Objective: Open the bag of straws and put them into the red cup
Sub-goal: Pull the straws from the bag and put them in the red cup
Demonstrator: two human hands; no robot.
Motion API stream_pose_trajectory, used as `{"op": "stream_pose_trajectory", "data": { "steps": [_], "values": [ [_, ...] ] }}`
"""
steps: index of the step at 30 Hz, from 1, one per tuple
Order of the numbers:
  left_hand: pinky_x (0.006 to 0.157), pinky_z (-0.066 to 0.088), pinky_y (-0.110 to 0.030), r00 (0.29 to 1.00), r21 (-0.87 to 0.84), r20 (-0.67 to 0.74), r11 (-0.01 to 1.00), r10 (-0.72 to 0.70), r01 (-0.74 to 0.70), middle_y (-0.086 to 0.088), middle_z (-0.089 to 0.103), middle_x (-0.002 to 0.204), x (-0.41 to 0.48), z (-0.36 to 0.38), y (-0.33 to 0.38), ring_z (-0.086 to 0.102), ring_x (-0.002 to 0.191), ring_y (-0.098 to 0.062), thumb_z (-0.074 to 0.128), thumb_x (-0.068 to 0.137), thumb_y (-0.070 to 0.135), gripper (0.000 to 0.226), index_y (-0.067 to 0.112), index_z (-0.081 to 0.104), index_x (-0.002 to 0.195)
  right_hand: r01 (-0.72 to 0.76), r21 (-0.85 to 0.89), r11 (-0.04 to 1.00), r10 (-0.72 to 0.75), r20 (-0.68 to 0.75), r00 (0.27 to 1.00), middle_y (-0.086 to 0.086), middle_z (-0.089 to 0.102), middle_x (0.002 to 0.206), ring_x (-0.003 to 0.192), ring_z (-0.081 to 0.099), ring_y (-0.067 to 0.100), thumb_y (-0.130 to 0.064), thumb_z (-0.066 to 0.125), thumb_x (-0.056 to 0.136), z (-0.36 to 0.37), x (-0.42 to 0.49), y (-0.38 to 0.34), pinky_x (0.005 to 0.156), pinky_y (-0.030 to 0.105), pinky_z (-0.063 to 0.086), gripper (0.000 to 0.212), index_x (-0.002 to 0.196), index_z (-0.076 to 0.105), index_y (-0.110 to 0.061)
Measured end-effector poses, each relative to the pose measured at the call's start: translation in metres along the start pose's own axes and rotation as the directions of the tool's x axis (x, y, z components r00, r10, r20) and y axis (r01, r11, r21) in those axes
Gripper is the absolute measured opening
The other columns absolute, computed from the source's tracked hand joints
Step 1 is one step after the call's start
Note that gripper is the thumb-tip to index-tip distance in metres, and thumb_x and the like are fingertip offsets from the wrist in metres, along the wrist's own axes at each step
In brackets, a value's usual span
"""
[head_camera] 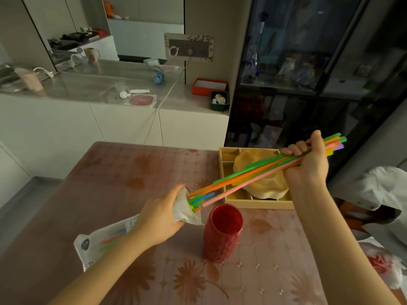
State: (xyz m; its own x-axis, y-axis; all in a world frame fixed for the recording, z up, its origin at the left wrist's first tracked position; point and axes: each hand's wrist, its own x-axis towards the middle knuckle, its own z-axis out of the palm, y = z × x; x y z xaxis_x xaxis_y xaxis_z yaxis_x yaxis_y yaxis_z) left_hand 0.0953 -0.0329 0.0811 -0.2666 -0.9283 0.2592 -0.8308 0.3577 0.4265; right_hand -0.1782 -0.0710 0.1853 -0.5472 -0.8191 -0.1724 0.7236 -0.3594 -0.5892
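Over the pink flower-print table, seen from the head cam, both hands were busy with the straws. Left hand was curled tight around the neck of the plastic bag, fingers closed near its open mouth, with the rest of the bag trailing back under the wrist, low over the table. Right hand was up higher and off to the right, fist closed around a bundle of straws, green, orange and pink ones, their far ends poking out past the thumb. Lower ends of that bundle were right at the bag's mouth, and a few shorter-looking straws stuck out there too. Red cup stood upright just right of the left hand, directly below the bag opening, nothing in it that I could see. Wooden tray with a tan hat-like thing sat behind it.
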Motion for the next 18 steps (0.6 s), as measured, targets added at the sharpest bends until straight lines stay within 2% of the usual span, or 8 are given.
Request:
{"op": "stream_pose_trajectory", "data": {
  "steps": [3,7,12,18],
  "values": [
    [0.060,0.050,-0.033,1.000,0.012,0.012,1.000,-0.020,0.019,-0.009,0.073,0.091,-0.001,0.004,-0.009,0.067,0.072,-0.035,0.084,0.057,0.030,0.087,0.030,0.033,0.128,0.047,0.031,0.998,-0.047,-0.003,0.999,-0.007,0.041,0.050,0.042,0.037,0.007,-0.029,0.062,0.089,-0.005,0.007,-0.016,0.046,0.021,0.038,0.029,0.067,0.048,-0.017],
    [0.064,0.049,-0.034,0.997,0.032,0.034,0.998,-0.062,0.061,-0.010,0.071,0.100,-0.001,0.006,-0.019,0.067,0.078,-0.034,0.082,0.061,0.031,0.086,0.018,0.038,0.134,0.125,0.020,0.992,-0.126,0.025,0.992,-0.007,0.041,0.050,0.042,0.036,0.006,-0.029,0.061,0.089,-0.008,0.010,-0.035,0.045,0.020,0.038,0.031,0.065,0.046,-0.017],
    [0.069,0.050,-0.034,0.994,0.026,0.047,0.994,-0.104,0.103,-0.007,0.068,0.111,0.003,0.003,-0.026,0.066,0.087,-0.032,0.081,0.064,0.032,0.088,0.019,0.033,0.137,0.164,-0.180,0.970,-0.149,0.096,0.984,-0.008,0.039,0.049,0.043,0.036,0.006,-0.029,0.061,0.089,-0.003,0.010,-0.047,0.046,0.021,0.038,0.029,0.066,0.046,-0.019],
    [0.070,0.049,-0.033,0.993,0.030,0.045,0.994,-0.105,0.104,-0.007,0.066,0.113,0.007,0.002,-0.028,0.066,0.087,-0.031,0.081,0.064,0.035,0.089,0.018,0.032,0.137,0.168,-0.350,0.921,-0.069,0.278,0.958,-0.008,0.037,0.049,0.043,0.035,0.006,-0.029,0.060,0.090,0.016,0.002,-0.048,0.045,0.020,0.037,0.030,0.066,0.043,-0.020]
  ]
}}
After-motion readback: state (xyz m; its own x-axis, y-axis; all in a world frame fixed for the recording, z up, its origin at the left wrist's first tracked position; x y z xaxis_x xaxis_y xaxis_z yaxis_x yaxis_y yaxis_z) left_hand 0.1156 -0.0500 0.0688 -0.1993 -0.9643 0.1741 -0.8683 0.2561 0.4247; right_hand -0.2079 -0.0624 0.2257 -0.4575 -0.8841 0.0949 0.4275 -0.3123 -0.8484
